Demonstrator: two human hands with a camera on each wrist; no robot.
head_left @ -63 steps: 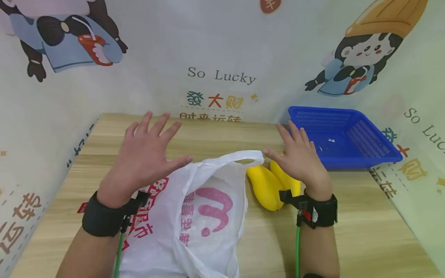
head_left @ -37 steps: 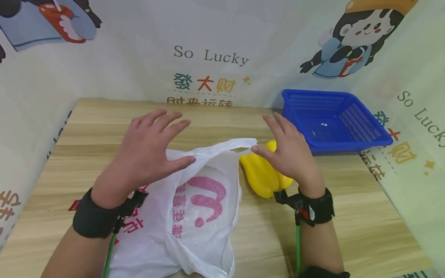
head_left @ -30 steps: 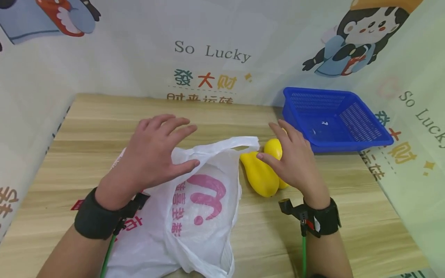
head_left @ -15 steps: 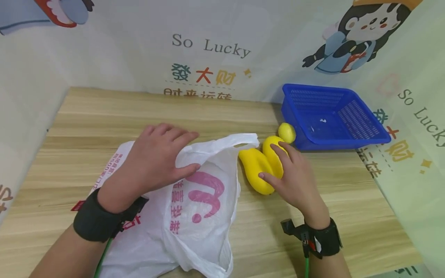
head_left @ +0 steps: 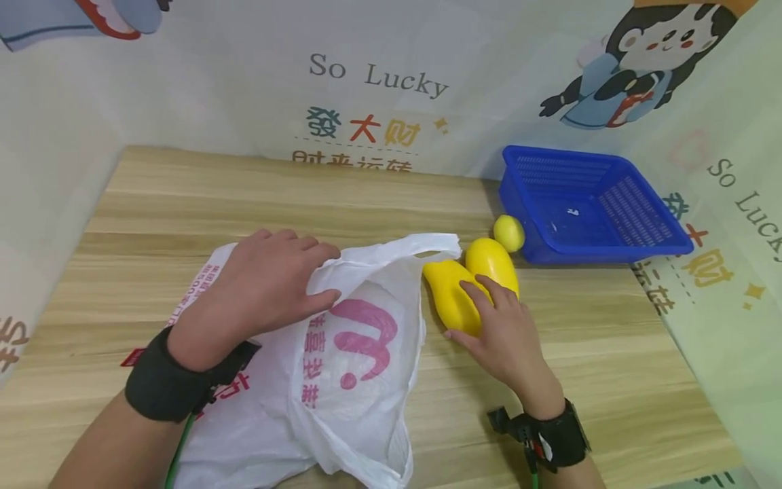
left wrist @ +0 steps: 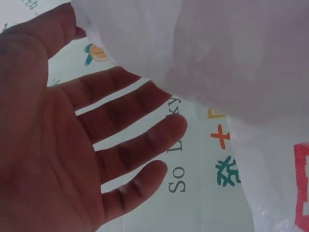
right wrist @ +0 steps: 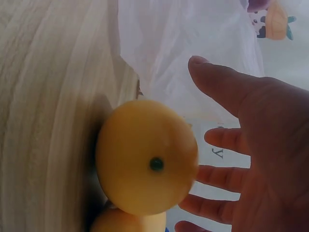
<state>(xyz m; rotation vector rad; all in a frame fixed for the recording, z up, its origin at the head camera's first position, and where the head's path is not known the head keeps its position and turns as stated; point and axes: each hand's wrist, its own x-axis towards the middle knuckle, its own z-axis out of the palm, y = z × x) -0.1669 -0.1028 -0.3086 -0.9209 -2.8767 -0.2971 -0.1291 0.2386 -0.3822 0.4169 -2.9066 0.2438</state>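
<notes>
A white plastic bag with red and pink print lies on the table, its handle loop reaching right. My left hand is over the bag's upper left part, fingers loosely extended. In the left wrist view, the bag's edge covers some fingertips; contact is unclear. Two yellow, pear-shaped fruits lie side by side right of the bag. My right hand hovers at the nearer fruit, thumb and fingers spread. In the right wrist view, that fruit's rounded end has a green dot. The other fruit lies just behind it.
A blue plastic basket stands at the back right, small white scraps on its floor. Against its left side sits a small lemon-like yellow fruit. A printed cloth hangs behind the wooden table.
Both hands have lowered from above the table. My right hand has come down and nearer me to the front fruit, uncovering the small yellow fruit. The head view has tilted down.
</notes>
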